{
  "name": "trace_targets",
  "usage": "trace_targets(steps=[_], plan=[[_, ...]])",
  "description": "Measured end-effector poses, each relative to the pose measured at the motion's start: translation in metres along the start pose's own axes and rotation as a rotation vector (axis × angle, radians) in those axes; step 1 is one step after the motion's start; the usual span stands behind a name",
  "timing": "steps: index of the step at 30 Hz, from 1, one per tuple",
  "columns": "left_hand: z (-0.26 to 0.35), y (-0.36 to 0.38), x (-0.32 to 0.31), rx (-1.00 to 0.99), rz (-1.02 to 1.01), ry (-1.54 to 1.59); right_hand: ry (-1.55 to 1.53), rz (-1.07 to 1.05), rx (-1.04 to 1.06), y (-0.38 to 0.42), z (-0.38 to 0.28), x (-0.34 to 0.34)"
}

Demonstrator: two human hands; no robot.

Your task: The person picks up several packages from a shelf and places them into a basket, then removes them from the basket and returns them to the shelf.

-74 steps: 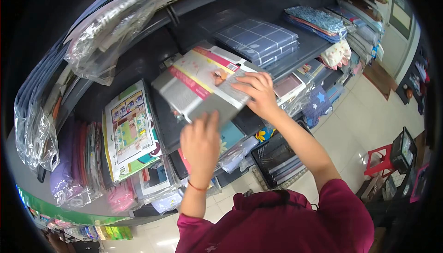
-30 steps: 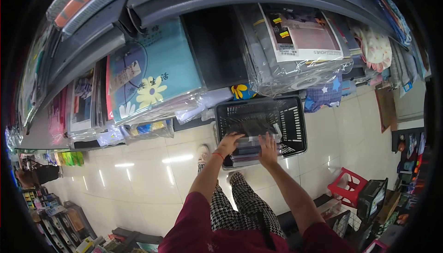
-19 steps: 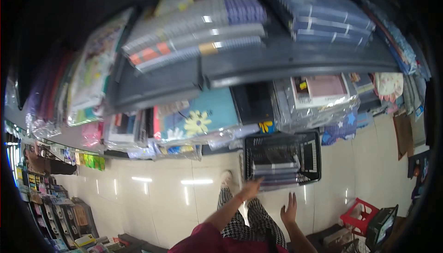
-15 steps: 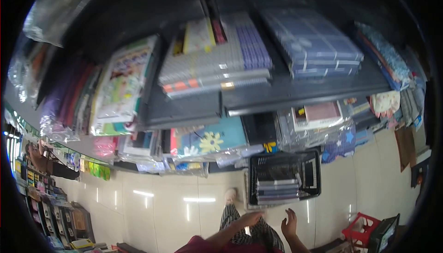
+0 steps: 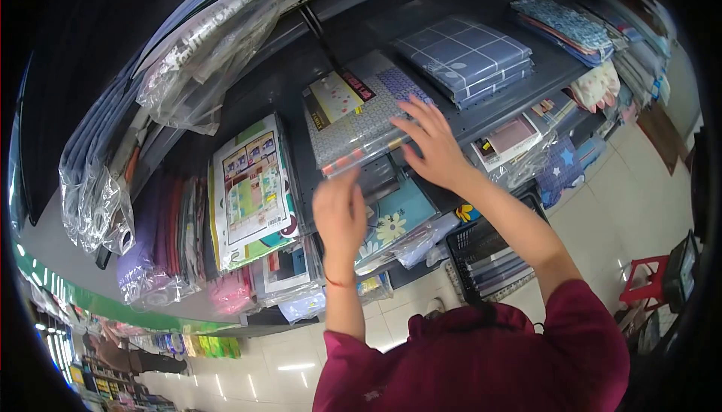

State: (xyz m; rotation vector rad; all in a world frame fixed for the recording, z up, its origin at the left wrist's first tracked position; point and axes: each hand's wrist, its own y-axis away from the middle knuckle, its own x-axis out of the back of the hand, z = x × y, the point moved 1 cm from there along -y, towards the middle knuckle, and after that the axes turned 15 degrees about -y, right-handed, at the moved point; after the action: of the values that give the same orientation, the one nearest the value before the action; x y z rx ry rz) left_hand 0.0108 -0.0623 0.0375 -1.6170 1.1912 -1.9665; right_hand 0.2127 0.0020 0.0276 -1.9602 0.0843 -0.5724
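Grey patterned packs [image 5: 350, 130] lie flat in a stack on the dark shelf [image 5: 519, 100], just beyond the hands, the longer side seeming to run with the shelf's front edge, rising from near left to far right. The right hand [image 5: 436, 149] is nearer: open, fingers spread over the near right corner, apparently touching. The left hand [image 5: 340, 216] is at the near left corner, too blurred to tell whether it is open or closed, or touches. A strip of bare shelf separates the stack from the blue checked stack [image 5: 474, 55] on the right; the illustrated pack [image 5: 252, 186] sits close on the left. Nearer and lower are a teal pack [image 5: 395, 207] and, on the floor, a black basket [image 5: 478, 240].
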Motion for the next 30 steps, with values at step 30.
trace_targets(steps=[30], plan=[[0.226, 0.12, 0.045, -0.363, -0.337, 0.611, 0.284, -0.083, -0.277, 0.279, -0.096, 0.213]])
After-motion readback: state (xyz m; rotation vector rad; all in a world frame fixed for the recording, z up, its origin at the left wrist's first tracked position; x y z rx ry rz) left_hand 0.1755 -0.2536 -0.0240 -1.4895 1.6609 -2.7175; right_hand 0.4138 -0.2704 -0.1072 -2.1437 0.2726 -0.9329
